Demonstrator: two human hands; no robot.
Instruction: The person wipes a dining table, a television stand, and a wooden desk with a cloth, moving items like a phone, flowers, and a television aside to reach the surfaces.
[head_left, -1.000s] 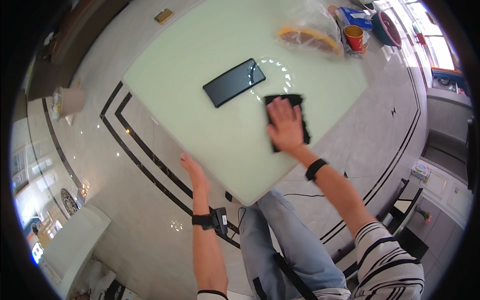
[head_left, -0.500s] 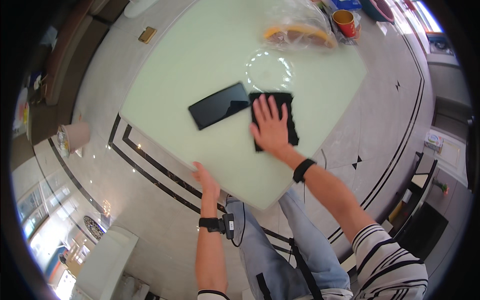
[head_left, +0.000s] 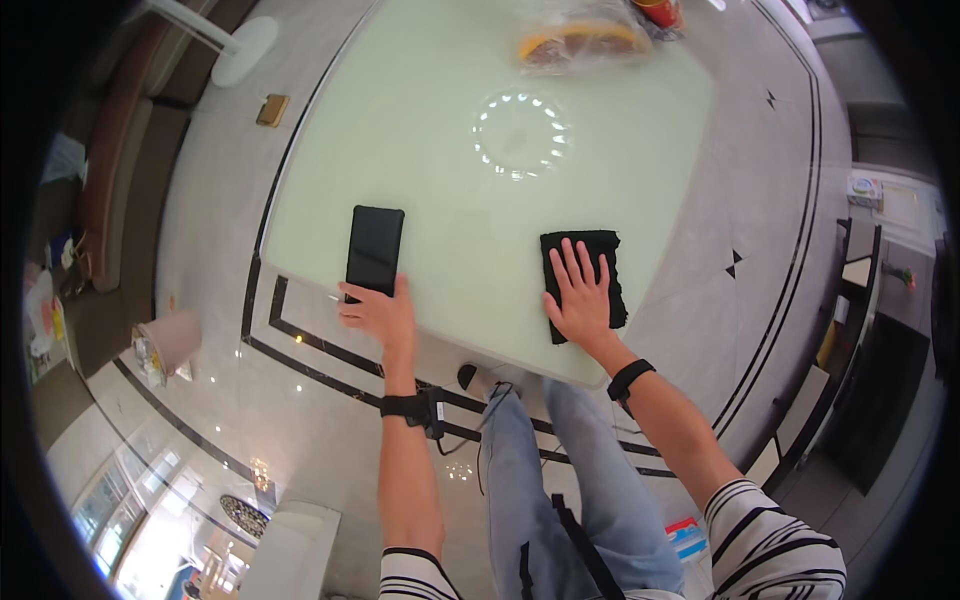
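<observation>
Black phone [head_left: 376, 243] pointing lengthwise away, left hand [head_left: 380, 315] gripping.

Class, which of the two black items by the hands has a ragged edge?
The cloth, lying under the right hand; the phone at the left hand has straight, even sides.

No readable text for you here — the pale label [head_left: 440, 411] on the black device [head_left: 429, 400] at your left wrist [head_left: 398, 388] is too small; print on the box [head_left: 864, 190], far right — likewise unreadable.
</observation>
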